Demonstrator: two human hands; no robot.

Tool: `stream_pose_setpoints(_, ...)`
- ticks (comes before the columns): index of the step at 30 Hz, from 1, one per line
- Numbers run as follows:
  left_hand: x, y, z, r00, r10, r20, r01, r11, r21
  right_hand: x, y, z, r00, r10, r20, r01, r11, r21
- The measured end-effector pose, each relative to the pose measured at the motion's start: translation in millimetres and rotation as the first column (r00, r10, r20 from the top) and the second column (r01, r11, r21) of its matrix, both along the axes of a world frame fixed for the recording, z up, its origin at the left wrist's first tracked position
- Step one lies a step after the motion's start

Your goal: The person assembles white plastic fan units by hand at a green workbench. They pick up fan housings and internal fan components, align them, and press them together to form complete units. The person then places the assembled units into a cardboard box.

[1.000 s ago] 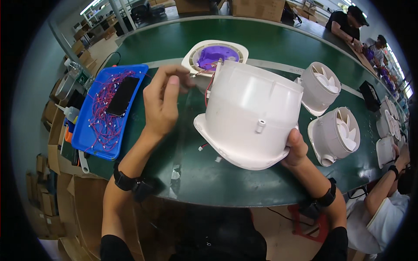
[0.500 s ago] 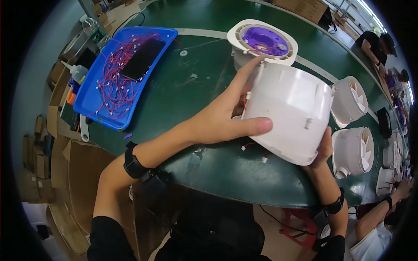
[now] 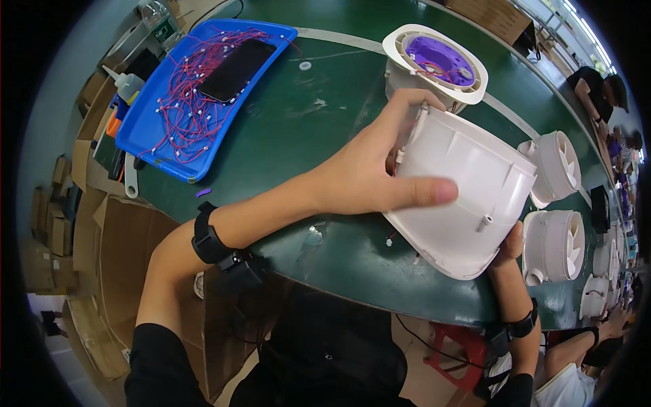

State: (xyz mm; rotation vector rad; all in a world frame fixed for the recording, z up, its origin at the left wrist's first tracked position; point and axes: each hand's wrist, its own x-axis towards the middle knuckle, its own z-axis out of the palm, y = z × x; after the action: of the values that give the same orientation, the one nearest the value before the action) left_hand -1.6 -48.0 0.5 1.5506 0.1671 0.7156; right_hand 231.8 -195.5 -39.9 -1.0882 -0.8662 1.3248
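Head view | left hand (image 3: 366, 180) gripping white housing (image 3: 468, 197), frame centre-right | right hand (image 3: 510, 245) gripping its lower edge, fingers hidden | blue tray (image 3: 146, 129) upper left

I see a long green counter (image 3: 298, 129) curving away; cardboard boxes (image 3: 51, 224) stacked on the floor at left; a red stool (image 3: 451, 353) beneath.

Both hands — left hand (image 3: 369, 180), right hand (image 3: 510, 245) — apparently grip white housing (image 3: 468, 197).
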Motion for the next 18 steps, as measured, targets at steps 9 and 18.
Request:
stream_pose_setpoints(9,2.1,3.4,-4.5,0.997,-0.076,0.004,0.076,0.997,0.028,11.8,-3.2,0.3,1.000,0.027,0.014,-0.027,1.000,-0.012)
stream_pose_setpoints(18,4.8,8.2,-1.9,0.994,-0.107,0.028,0.111,0.974,-0.196,37.1,-1.2,-16.4,0.957,0.117,-0.265,-0.112,0.993,0.035)
